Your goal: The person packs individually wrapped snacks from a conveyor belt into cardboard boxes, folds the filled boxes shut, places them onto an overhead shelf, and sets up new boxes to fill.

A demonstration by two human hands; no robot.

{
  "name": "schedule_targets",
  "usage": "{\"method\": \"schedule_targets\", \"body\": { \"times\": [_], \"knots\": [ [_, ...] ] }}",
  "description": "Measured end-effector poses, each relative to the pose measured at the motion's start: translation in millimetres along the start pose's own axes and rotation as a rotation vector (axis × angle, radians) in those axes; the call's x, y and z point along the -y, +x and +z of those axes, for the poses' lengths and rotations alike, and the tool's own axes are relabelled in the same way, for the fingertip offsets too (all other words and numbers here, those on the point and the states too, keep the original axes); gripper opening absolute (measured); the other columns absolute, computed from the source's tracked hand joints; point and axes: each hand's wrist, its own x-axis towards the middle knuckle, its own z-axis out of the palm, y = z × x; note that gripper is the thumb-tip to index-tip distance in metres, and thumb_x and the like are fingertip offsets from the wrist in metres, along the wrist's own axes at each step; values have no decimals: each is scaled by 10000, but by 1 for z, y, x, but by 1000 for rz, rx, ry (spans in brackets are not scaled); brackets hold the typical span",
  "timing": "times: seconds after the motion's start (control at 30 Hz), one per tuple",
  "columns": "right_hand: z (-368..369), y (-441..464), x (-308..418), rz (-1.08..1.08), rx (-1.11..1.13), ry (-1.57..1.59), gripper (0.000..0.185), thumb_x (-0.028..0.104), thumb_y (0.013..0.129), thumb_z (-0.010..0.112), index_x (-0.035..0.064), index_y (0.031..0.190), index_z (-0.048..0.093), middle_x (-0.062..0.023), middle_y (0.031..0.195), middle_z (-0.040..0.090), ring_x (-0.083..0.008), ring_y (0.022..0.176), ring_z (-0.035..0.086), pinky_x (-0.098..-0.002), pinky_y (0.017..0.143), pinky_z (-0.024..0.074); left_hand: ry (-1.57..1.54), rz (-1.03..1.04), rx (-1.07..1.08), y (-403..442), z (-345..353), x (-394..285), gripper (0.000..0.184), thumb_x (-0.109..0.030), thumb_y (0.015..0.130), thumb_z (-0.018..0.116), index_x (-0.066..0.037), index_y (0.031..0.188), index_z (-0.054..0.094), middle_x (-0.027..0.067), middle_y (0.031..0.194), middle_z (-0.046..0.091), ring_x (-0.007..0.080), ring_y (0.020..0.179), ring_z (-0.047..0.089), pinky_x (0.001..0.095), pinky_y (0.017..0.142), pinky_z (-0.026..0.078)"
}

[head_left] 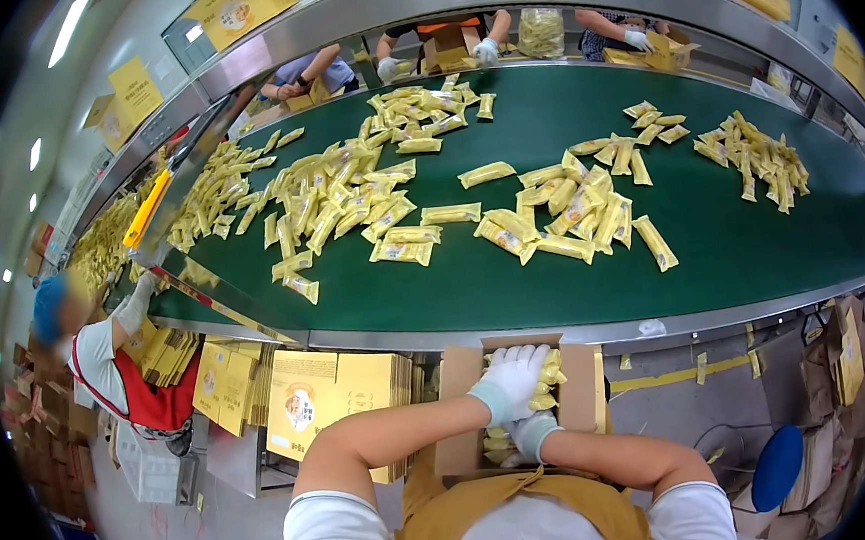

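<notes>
In front of me is an open cardboard box (585, 385) with yellow wrapped packets (552, 368) inside it. My left hand (516, 376), in a white glove, reaches across into the box; its fingers close over several of these packets. Just below it, also gloved, my right hand (532, 434) is inside the box beside the packets. Its fingers are largely hidden, so its grip does not show. More packets (495, 444) lie low in the box, left of my right hand.
Beyond the box runs a green conveyor belt (475, 297) bearing heaps of yellow packets (332, 192). Flat yellow cartons (326, 393) stand stacked left of the box. A co-worker in a red apron (165, 394) is at left; other gloved workers (485, 52) are across the belt. A blue stool (777, 469) is at right.
</notes>
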Motion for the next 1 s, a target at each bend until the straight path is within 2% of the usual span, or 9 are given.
{"method": "schedule_targets", "body": {
  "times": [0.27,0.43,0.63,0.7,0.83,0.87,0.9,0.93,1.0],
  "knots": [
    [8,2,4,21,-23,-99,1090,800,741,643,85,1517,369,-123,1471,528,-316,1265,585,-489,1002,477,126,-92,138,5,28,2,988,-333,625,803,-29,1453,357,144,1192,537,304,1155,521,496,1011,362],
    [-2,7,19,35,39,-202,981,805,769,601,117,1458,483,-106,1377,601,-307,1163,639,-550,884,524,261,-100,169,11,64,4,788,-402,812,699,-67,1457,394,140,1231,554,299,1193,507,529,1002,346],
    [-31,2,26,20,126,-291,936,775,782,627,99,1423,536,-81,1268,664,-317,1063,665,-556,765,532,112,-104,523,39,54,10,874,-395,798,743,-56,1501,349,164,1341,561,302,1216,571,481,1034,386],
    [-39,-10,14,-72,108,-194,865,738,805,632,94,1379,573,-88,1212,687,-306,1049,670,-529,775,530,167,-20,613,37,31,11,983,-357,754,767,-47,1543,270,183,1381,540,318,1289,540,474,1053,399],
    [-106,-59,-42,-396,81,339,529,510,930,628,137,1303,664,-115,1194,712,-225,1097,671,-340,965,505,209,204,718,23,-3,26,765,-378,865,628,-32,1499,378,230,1508,405,353,1398,410,481,1102,356],
    [-112,-68,-65,-450,-38,663,440,431,947,626,92,1219,698,-102,1169,719,-216,1071,670,-337,959,503,197,262,753,22,-21,30,718,-401,888,601,-26,1475,427,227,1509,416,351,1391,430,477,1116,354],
    [-113,-79,-90,-501,-160,986,365,351,963,625,47,1134,731,-90,1145,725,-208,1044,668,-334,954,502,-213,37,1005,34,-86,22,618,-431,942,546,-6,1391,540,202,1401,552,329,1322,516,430,1109,391],
    [-125,-91,-114,-518,-361,1152,286,277,966,628,41,1073,750,-88,1163,723,-169,1036,662,-316,958,500,-435,166,1013,37,-109,43,552,-415,987,535,3,1344,589,178,1300,648,298,1250,586,378,1088,431],
    [-122,-88,-178,-268,-954,1238,291,269,971,620,25,1079,737,-95,1157,716,-183,1075,643,-339,991,488,-938,231,707,25,-139,90,397,-274,1024,553,16,1284,633,137,1280,674,229,1160,639,357,1035,478]
  ]
}}
